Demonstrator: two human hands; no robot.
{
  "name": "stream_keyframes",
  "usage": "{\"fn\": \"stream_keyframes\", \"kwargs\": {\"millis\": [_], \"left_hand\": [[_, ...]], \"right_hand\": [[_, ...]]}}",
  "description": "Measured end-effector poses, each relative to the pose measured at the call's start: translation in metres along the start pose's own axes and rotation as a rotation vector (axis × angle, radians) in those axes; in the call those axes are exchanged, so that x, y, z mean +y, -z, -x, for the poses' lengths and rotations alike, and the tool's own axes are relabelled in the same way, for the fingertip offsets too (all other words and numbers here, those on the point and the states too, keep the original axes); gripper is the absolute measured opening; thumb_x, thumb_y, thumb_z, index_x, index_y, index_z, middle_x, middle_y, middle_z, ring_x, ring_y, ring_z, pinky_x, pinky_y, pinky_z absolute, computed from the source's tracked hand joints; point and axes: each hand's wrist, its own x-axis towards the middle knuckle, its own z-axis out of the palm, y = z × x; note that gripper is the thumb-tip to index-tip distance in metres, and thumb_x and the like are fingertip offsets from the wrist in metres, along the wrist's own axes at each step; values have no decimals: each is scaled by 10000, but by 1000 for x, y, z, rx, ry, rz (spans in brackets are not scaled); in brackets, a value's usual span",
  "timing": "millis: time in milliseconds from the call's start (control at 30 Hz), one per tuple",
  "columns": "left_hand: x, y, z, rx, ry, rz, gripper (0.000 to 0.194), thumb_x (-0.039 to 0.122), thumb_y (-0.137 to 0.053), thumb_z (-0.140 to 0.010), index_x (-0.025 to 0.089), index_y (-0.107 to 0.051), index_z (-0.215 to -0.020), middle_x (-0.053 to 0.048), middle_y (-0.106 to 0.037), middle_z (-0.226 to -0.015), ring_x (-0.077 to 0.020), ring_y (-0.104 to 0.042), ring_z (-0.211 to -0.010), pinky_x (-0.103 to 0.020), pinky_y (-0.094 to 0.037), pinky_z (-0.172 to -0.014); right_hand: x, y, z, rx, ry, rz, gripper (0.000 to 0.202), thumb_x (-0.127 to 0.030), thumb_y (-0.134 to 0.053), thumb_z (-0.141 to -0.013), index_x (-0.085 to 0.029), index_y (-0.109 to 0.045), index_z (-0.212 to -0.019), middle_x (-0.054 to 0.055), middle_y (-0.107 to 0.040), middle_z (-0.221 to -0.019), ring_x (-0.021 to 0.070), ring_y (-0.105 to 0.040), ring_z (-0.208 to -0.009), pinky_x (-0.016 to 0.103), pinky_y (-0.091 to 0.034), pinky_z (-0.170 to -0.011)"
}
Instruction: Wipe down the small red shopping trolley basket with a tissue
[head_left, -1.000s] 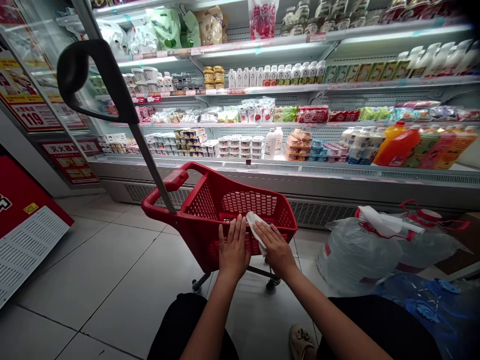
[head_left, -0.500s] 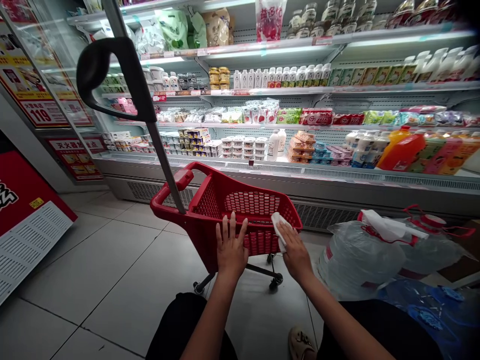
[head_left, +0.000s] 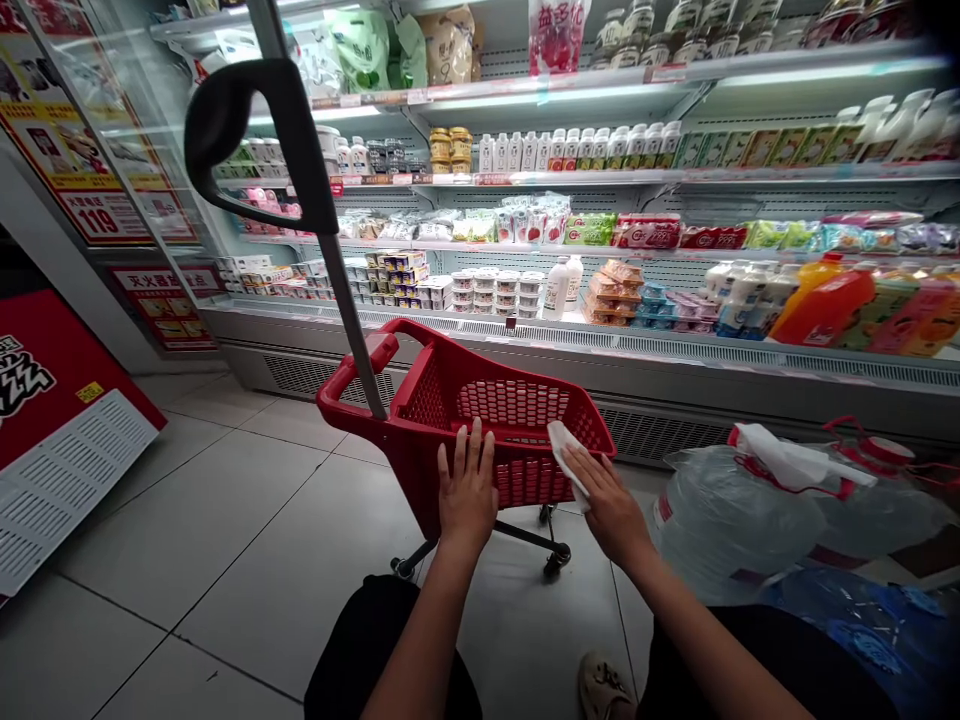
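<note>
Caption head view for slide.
Right hand holds white cloth at red shopping cart; left hand spread by its near side.

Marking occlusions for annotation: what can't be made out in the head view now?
All in the head view:
Right hand grip on the white cloth: palm and fingertips' undersides hidden by the hand's back.
Cart side behind the left hand: covered by that hand.
Pole top: cut off by the upper edge.
Shelf labels: print too small.
</note>
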Motion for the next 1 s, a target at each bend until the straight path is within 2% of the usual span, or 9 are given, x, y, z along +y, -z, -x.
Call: {"fn": "stream_keyframes", "kwargs": {"millis": [133, 200, 300, 433, 533, 667, 800, 900, 1000], "left_hand": [[6, -3, -1, 31, -8, 14, 865, 94, -620, -804, 201, -361, -1622, -106, -72, -1743, -310, -85, -1621, -595, 0, -1298], [8, -5, -1, 62, 2, 30, 870, 86, -638, -802, 218, -369, -1619, -131, -54, -1742, -332, -66, -1618, -600, -35, -1298], [10, -8, -2, 97, 16, 51, 867, 104, -658, -823, 259, -364, -1623, -133, -48, -1744, -375, -62, -1609, -621, -101, -1290], [9, -8, -2, 106, 3, 45, 825, 146, -620, -878, 270, -328, -1640, -107, -111, -1743, -350, -124, -1610, -607, -105, -1298], [4, -1, -1, 99, -8, 39, 866, 169, -602, -876, 240, -250, -1664, -95, -144, -1740, -314, -160, -1610, -566, -73, -1312], [-10, 14, 2, 77, -35, 30, 879, 165, -586, -864, 161, -226, -1666, -85, -180, -1733, -249, -171, -1611, -473, -22, -1328], [-20, 22, 5, 88, -25, 14, 863, 136, -615, -859, 295, -301, -1647, -58, -178, -1737, -280, -168, -1611, -561, 8, -1311], [-18, 23, 5, 94, -10, 11, 851, 126, -640, -849, 301, -348, -1629, -92, -199, -1733, -309, -201, -1601, -596, -54, -1304], [-14, 21, 2, 100, 1, 20, 869, 131, -649, -833, 250, -338, -1636, -109, -192, -1735, -309, -219, -1597, -530, -153, -1313]], "right_hand": [[4, -8, -1, 52, -113, -28, 814, -31, -348, -906, -293, -226, -1667, 19, -431, -1643, 188, -325, -1550, 490, -254, -1290], [-11, -15, -12, 74, -136, -63, 793, -47, -352, -915, -284, -242, -1664, 24, -444, -1635, 193, -315, -1555, 492, -258, -1289], [-45, -26, -35, 56, -75, -122, 813, -37, -360, -895, -276, -244, -1664, 21, -426, -1646, 192, -304, -1559, 487, -259, -1291], [-77, -30, -54, 21, 25, -159, 847, -24, -365, -879, -259, -192, -1674, 26, -378, -1670, 185, -299, -1560, 485, -274, -1288], [-70, -25, -51, 22, 81, -122, 843, -31, -366, -892, -259, -160, -1677, 33, -385, -1665, 187, -319, -1552, 498, -273, -1286], [-39, -17, -34, 31, 48, -75, 880, -18, -365, -870, -265, -132, -1681, 36, -390, -1662, 192, -327, -1549, 512, -256, -1288], [-20, -18, -21, 31, -28, -77, 897, -23, -373, -857, -280, -130, -1682, 30, -387, -1666, 203, -313, -1556, 524, -240, -1290], [-28, -24, -26, 47, -88, -107, 825, -62, -369, -907, -281, -173, -1677, 28, -416, -1651, 205, -312, -1557, 517, -244, -1288], [-56, -29, -42, 51, -79, -161, 771, -91, -359, -941, -284, -204, -1672, 24, -427, -1645, 197, -315, -1555, 505, -245, -1290]]}}
